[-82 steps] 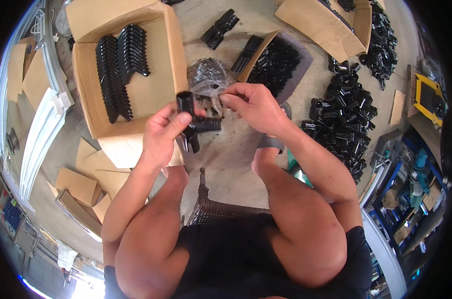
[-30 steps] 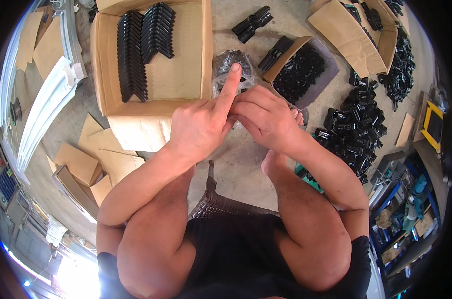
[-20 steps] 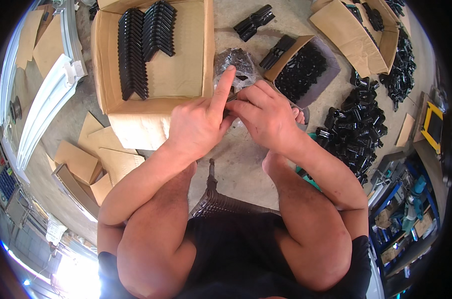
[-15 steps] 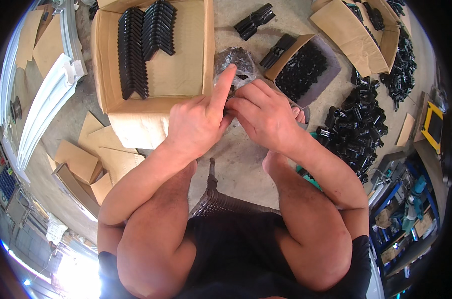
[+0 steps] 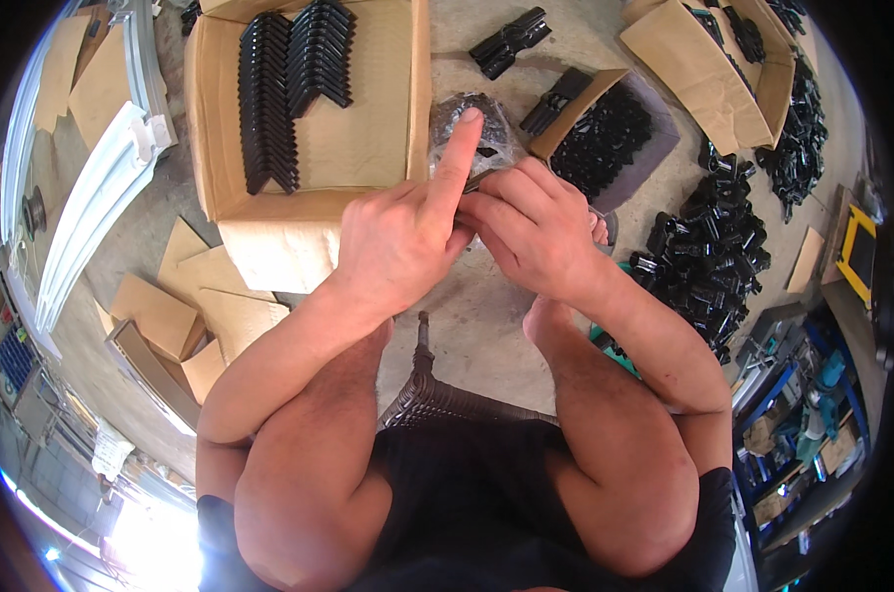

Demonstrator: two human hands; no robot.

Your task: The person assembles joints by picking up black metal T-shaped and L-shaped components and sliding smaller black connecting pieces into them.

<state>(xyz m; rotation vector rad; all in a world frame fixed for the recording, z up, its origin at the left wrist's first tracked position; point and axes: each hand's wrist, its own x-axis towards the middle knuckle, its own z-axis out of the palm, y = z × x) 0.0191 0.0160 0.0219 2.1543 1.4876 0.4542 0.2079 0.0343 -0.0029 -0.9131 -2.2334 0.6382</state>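
Note:
My left hand point(image 5: 399, 242) and my right hand point(image 5: 543, 229) meet in front of my knees, fingertips almost touching. The left index finger points up and away while its other fingers curl in against the thumb. My right fingers are pinched together. Between them a sliver of a dark piece point(image 5: 478, 182) shows; the fingers hide the rest, so its kind cannot be made out. Just beyond lies a clear plastic bag point(image 5: 471, 123) with small dark bits in it. To its right, a carton point(image 5: 605, 138) is full of small black parts.
An open cardboard box point(image 5: 368, 148) at the left holds rows of nested black angled pieces point(image 5: 267, 109). A heap of black joint pieces point(image 5: 708, 257) lies at the right, below another carton point(image 5: 693, 69). Flattened cardboard point(image 5: 225, 291) and a white curved panel point(image 5: 97, 207) are at the left.
Both hands stay together in nearly the same pose. The whole view has shifted slightly, and a little more of the dark piece shows between the fingers.

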